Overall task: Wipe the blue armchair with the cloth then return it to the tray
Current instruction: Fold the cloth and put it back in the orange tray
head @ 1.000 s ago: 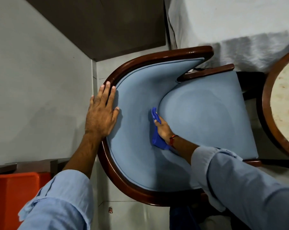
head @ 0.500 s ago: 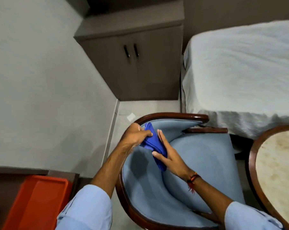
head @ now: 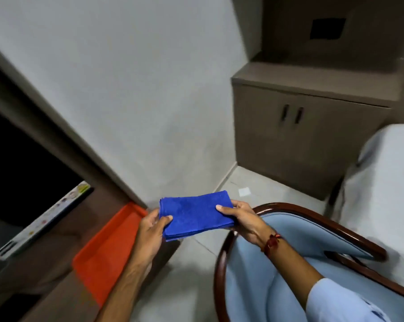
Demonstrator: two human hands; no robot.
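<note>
The blue cloth [head: 195, 213] is folded flat into a rectangle and held in the air between both hands. My left hand [head: 151, 231] pinches its left edge; my right hand [head: 241, 220] grips its right edge. The cloth hangs over the floor, between the orange tray [head: 106, 254] on the left and the blue armchair [head: 249, 275] at the lower right. The armchair has light blue upholstery and a dark wooden rim. The tray lies on a brown wooden surface and shows nothing inside it.
A brown cabinet [head: 307, 140] with two handles stands in the far corner. A white-covered bed [head: 386, 182] is at the right edge. A grey wall [head: 126, 89] rises behind the tray. A flat printed box [head: 40, 221] leans at the left.
The cloth came off the armchair's backrest, where my right hand was wiping. Both hands took it, folded it flat and carried it left toward the tray. The view swung left and up.
</note>
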